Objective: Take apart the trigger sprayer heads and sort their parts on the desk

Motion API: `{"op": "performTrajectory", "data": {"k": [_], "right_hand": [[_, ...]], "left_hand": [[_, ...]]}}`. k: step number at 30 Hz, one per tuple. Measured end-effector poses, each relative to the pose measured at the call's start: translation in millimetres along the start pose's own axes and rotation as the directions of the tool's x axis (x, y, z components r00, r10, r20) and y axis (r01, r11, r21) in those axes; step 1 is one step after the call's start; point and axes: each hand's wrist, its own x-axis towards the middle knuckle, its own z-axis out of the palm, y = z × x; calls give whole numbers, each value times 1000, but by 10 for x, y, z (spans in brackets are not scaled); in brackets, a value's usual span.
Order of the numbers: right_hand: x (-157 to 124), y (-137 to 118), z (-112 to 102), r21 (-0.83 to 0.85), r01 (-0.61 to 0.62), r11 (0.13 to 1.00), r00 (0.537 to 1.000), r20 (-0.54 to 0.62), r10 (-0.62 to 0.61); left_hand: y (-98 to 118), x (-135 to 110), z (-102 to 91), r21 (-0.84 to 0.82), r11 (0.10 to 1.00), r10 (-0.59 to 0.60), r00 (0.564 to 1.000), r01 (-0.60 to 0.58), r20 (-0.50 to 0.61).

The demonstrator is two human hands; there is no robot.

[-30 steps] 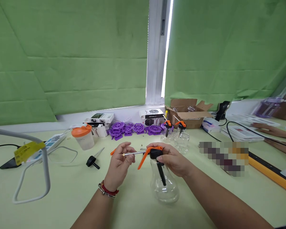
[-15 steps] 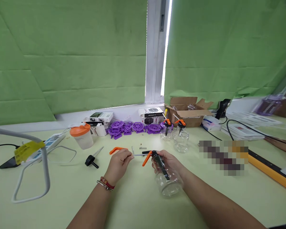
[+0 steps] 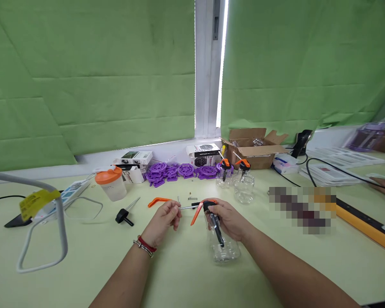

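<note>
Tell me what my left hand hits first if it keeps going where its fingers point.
Probably the orange trigger of the clear bottle, along the metal tube your left hand pinches; depth unclear.

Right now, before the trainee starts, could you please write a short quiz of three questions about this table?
1. True or false: the right hand grips the clear bottle near its top.
2. The left hand pinches: A) a metal rod, B) a purple wheel, C) a cable?
3. How many more orange-topped bottles stand before the cardboard box?
Key: 1 true; 2 A; 3 two.
</note>
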Motion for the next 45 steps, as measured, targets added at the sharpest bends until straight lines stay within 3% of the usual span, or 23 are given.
{"op": "performTrajectory", "data": {"k": [3, 7, 12, 15, 20, 24, 27, 32, 35, 37, 40, 45], "right_hand": [[36, 66, -13, 28, -10, 1000, 999, -30, 11], [38, 86, -3, 36, -28, 999, 999, -14, 29], [26, 60, 13, 43, -14, 999, 999, -32, 15], [24, 54, 10, 42, -19, 999, 999, -30, 20], [25, 72, -4, 20, -39, 999, 999, -29, 39], [36, 79, -18, 15, -22, 1000, 999, -42, 23], [27, 50, -10, 9, -23, 1000, 999, -35, 23], [-25, -33, 44, -85, -2, 996, 1000, -15, 1], [-35, -55, 48, -114, 9, 993, 999, -37, -13], [-27, -63, 25, -114, 2, 994, 998, -56, -9], [-10, -104, -42, -124, -6, 992, 993, -118, -9], [-11, -255, -172, -147, -4, 989, 975, -218, -29]], "left_hand": [[-44, 27, 23, 13, 1000, 25, 999, -24, -48], [-66, 38, 36, 69, 996, -53, 992, 61, -111], [-22, 20, 42, -19, 999, -29, 994, 28, -104], [-22, 25, 49, 12, 1000, -14, 995, 16, -99], [-54, 37, 72, -18, 989, -146, 978, 145, -150], [-53, 39, 69, -63, 995, -83, 987, 75, -136], [-62, 57, 70, -18, 998, -57, 991, 55, -120], [-86, 88, 133, 38, 981, -179, 955, 193, -238], [-102, 98, 140, 122, 974, -157, 956, 191, -248], [-108, 124, 103, 341, 929, -47, 961, 142, -272], [-90, 240, 10, 704, 703, 165, 941, 97, -295], [-31, 675, -44, 854, 520, 215, 962, 34, -170]]}}
